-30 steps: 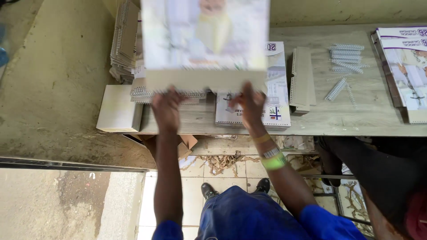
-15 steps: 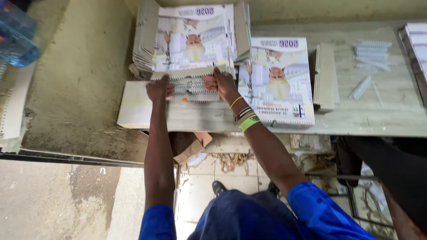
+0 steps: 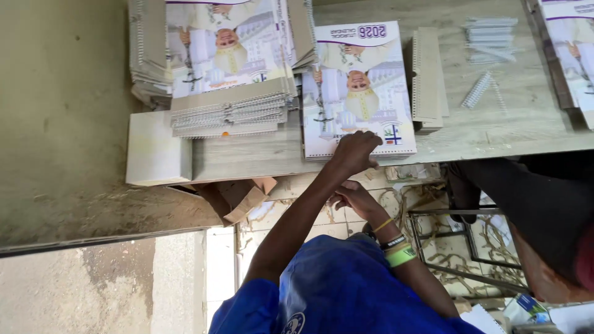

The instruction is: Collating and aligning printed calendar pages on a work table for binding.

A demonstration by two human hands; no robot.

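Note:
Two stacks of spiral-bound wall calendars with a robed figure on the cover lie on a wooden table [image 3: 247, 158]. My left hand [image 3: 356, 151] reaches across to the right stack [image 3: 359, 80] and curls its fingers over the near edge of the top calendar. My right hand [image 3: 351, 199], with coloured bands at the wrist, hangs just below the table edge under the left hand, fingers loosely apart and holding nothing. The left stack [image 3: 229, 68], its wire spines fanned toward me, sits untouched.
A pile of grey card sheets [image 3: 428, 74] and loose white binding coils [image 3: 489, 43] lie to the right, with more calendars [image 3: 572, 55] at the far right. A pale board [image 3: 158, 148] overhangs the table's left end. Another person in dark clothes [image 3: 538, 204] stands at the right, beside a metal frame [image 3: 458, 244].
Both hands lifted a calendar and set it on the left stack. They have since let go; my left hand moved right to the other stack and my right hand dropped below the table edge.

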